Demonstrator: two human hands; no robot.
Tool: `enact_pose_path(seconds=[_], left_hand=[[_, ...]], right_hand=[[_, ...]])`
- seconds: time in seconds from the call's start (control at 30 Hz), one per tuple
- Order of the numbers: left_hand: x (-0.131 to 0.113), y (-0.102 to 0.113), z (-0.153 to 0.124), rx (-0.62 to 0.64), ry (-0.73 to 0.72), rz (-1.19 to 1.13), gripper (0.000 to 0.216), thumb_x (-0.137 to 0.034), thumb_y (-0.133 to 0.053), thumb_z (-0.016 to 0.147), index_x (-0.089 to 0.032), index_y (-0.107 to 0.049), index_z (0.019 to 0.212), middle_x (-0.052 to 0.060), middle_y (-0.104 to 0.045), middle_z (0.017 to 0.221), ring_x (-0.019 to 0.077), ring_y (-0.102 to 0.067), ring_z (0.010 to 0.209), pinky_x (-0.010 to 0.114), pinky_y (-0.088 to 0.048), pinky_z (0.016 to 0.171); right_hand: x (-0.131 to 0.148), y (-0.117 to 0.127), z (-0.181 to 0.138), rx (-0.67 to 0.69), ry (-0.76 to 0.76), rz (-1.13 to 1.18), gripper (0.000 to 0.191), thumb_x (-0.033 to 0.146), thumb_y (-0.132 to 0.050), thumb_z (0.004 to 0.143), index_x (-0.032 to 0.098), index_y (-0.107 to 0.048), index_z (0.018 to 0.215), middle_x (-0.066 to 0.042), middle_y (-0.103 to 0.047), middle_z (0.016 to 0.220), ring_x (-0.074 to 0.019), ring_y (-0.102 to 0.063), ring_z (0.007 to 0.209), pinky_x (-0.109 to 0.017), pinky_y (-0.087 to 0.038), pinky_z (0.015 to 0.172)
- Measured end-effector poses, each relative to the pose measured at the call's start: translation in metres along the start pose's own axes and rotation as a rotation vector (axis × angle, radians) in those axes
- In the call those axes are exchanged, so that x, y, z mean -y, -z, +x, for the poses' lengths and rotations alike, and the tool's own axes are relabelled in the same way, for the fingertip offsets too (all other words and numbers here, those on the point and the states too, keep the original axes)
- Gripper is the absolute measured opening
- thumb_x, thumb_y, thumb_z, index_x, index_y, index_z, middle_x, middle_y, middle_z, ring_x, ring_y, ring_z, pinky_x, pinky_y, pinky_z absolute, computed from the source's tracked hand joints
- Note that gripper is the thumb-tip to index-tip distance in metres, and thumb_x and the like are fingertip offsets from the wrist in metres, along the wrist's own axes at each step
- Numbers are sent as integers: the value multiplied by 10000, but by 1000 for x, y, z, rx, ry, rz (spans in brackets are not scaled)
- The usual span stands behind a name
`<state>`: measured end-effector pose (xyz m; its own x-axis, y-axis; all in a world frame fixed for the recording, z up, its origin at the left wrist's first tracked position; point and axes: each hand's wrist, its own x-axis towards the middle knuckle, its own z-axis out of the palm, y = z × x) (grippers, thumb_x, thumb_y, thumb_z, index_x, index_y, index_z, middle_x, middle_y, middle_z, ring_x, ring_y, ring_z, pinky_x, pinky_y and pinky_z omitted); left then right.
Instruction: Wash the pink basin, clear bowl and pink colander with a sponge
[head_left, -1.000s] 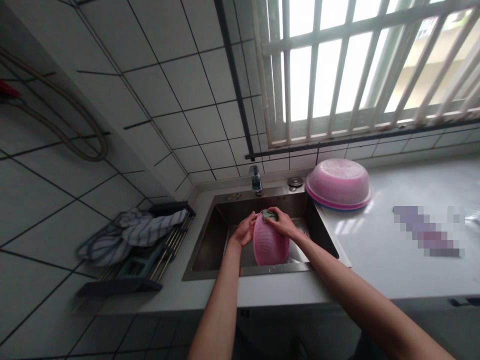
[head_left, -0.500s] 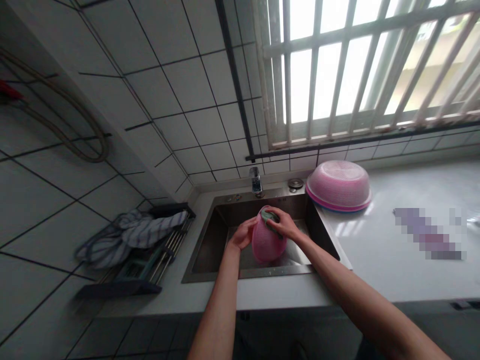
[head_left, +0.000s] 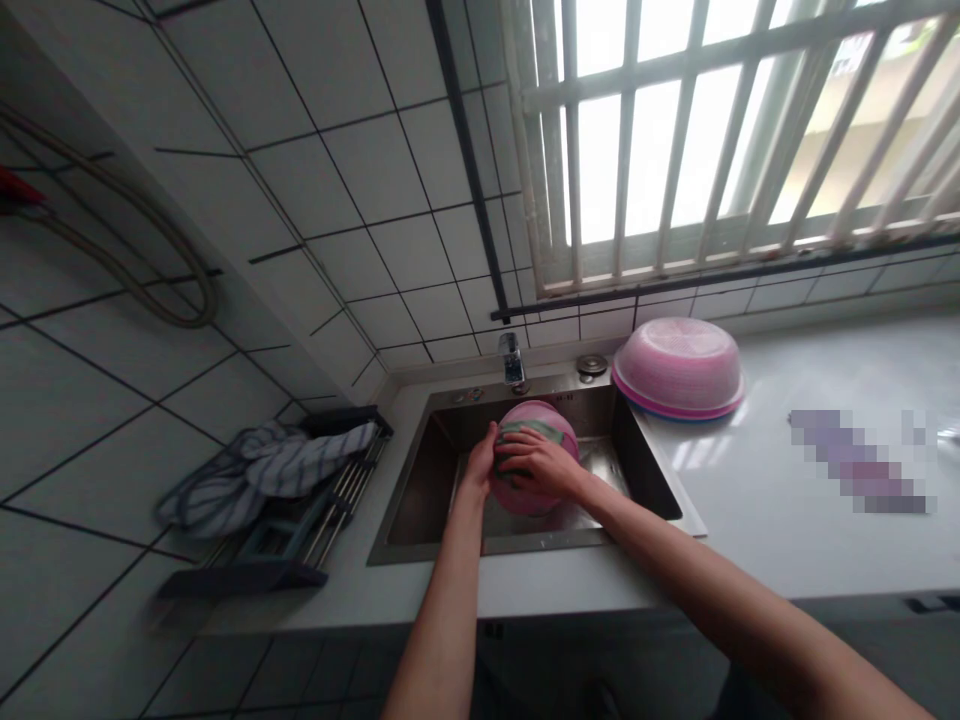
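A pink mesh basket [head_left: 534,500] is held over the steel sink [head_left: 421,492], its round opening or base turned toward me. My left hand [head_left: 481,462] grips its left rim. My right hand [head_left: 541,466] presses a green cloth [head_left: 551,431] flat against the basket, fingers laid over the cloth. Part of the cloth and much of the basket's face are hidden under the right hand.
A faucet [head_left: 512,360] stands behind the sink, with a drain strainer [head_left: 591,366] beside it. Upturned pink baskets [head_left: 679,370] rest on the right counter [head_left: 750,530]. At left, a striped cloth [head_left: 277,465] hangs over a rack [head_left: 330,530].
The basket has turned to show its round face more squarely. My right hand has moved left and down across it with the green cloth, which is now spread wider.
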<state>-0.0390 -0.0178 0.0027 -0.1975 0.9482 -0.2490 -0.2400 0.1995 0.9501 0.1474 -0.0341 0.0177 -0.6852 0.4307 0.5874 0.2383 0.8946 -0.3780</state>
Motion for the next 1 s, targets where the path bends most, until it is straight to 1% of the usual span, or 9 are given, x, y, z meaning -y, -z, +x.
enact_pose_path(seconds=[0.17,0.27,0.37,0.53,0.63,0.7,0.8,0.87,1.0], left_hand=[[-4,-3,-6,23,-7,126,743,-840,-802,597,-121,-780,780,65,-730,731,162,-593,644,274,-404,609],[-5,-5,-6,21,-32,146,764,-870,-773,597,-121,-758,746,53,-696,696,150,-549,625,272,-379,597],[-4,-7,-4,-14,-47,159,798,-895,-748,592,-118,-768,773,68,-708,726,173,-579,669,281,-400,623],[-3,-10,-3,-10,-111,246,773,-890,-751,587,-133,-773,744,77,-711,706,221,-626,741,295,-405,646],[-3,-11,-4,16,-134,221,760,-871,-757,604,-137,-792,797,83,-740,760,232,-645,783,304,-435,689],[-2,-11,-4,53,-126,206,767,-872,-753,609,-135,-794,817,83,-745,769,226,-642,770,308,-444,700],[-2,-10,-5,108,-115,222,771,-873,-743,630,-125,-785,811,87,-746,781,219,-631,757,313,-441,710],[-3,-10,-6,143,-132,228,764,-856,-746,656,-120,-789,855,93,-760,836,223,-637,802,318,-448,753],[-3,-14,-10,246,-141,175,711,-786,-766,721,-133,-793,1000,109,-779,988,236,-651,922,326,-461,846]], right_hand=[[-45,14,-18,-373,-579,246,345,367,-594,994,280,-742,1293,-57,-719,1364,-266,-636,1310,-465,-447,1173],[-62,18,-28,-478,-889,294,391,408,-509,1023,267,-739,1306,-65,-761,1277,-271,-704,1191,-450,-515,1092],[-54,13,-25,-489,-729,201,398,365,-481,1036,267,-739,1323,-65,-700,1397,-257,-633,1314,-445,-453,1170],[-9,-2,-8,-113,-204,-48,328,280,-658,967,374,-770,1260,-8,-634,1492,-299,-477,1466,-580,-263,1273],[-4,-3,-5,-37,-96,-51,356,258,-691,948,383,-762,1274,1,-633,1494,-282,-469,1475,-554,-268,1278],[-18,2,-10,-145,-224,17,352,280,-638,982,353,-748,1309,-13,-640,1487,-260,-509,1449,-504,-324,1261],[-50,13,-24,-344,-647,176,373,340,-513,1037,292,-744,1326,-48,-700,1406,-250,-634,1328,-431,-453,1170],[-68,19,-34,-347,-882,230,402,397,-494,1040,295,-731,1348,-48,-747,1324,-265,-685,1256,-412,-502,1108],[-84,22,-42,-366,-929,244,426,414,-505,1030,298,-703,1389,-31,-726,1363,-274,-660,1306,-400,-494,1113]])
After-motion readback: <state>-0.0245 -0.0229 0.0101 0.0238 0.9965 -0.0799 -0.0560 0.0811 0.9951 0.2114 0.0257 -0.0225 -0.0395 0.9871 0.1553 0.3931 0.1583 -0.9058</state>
